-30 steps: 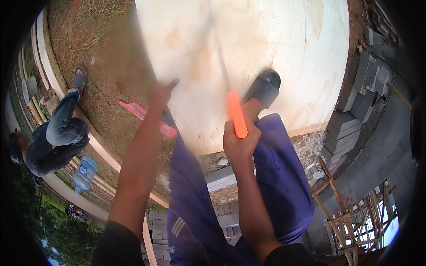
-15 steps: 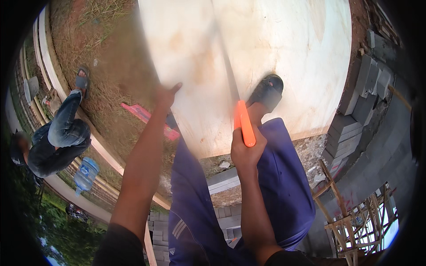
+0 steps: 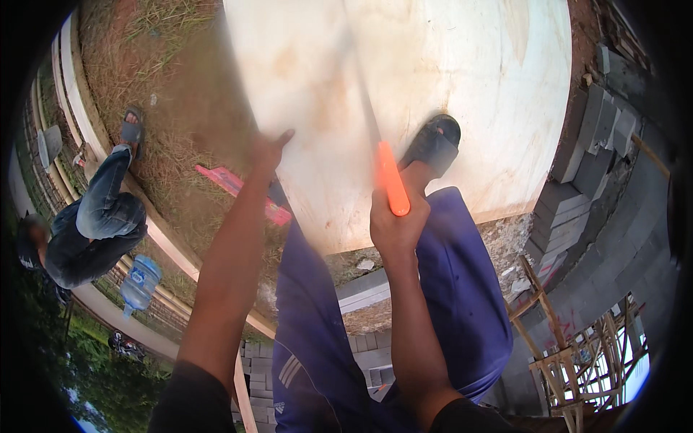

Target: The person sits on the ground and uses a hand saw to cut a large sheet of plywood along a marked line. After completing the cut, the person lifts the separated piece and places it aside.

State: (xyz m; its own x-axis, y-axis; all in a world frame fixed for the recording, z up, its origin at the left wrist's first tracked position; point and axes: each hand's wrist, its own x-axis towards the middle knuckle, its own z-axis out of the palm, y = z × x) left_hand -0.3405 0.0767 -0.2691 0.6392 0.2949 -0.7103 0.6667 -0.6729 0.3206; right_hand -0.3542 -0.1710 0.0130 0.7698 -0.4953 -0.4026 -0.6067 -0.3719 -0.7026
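The person's right hand (image 3: pixel 397 227) was wrapped around the smooth orange handle (image 3: pixel 393 184) of a saw, its thin, blurred blade (image 3: pixel 367 108) running along a flat, pale, brown-stained panel (image 3: pixel 498 86). The left hand (image 3: pixel 267 155) was at the panel's left edge, fingers hidden, its grip impossible to tell. A dark sandal (image 3: pixel 439 141) stood just right of the saw. Rectangular grey blocks (image 3: pixel 559 209) lay rightward; dry grass (image 3: pixel 173 155) and a bluish jug (image 3: pixel 139 283), leftward.
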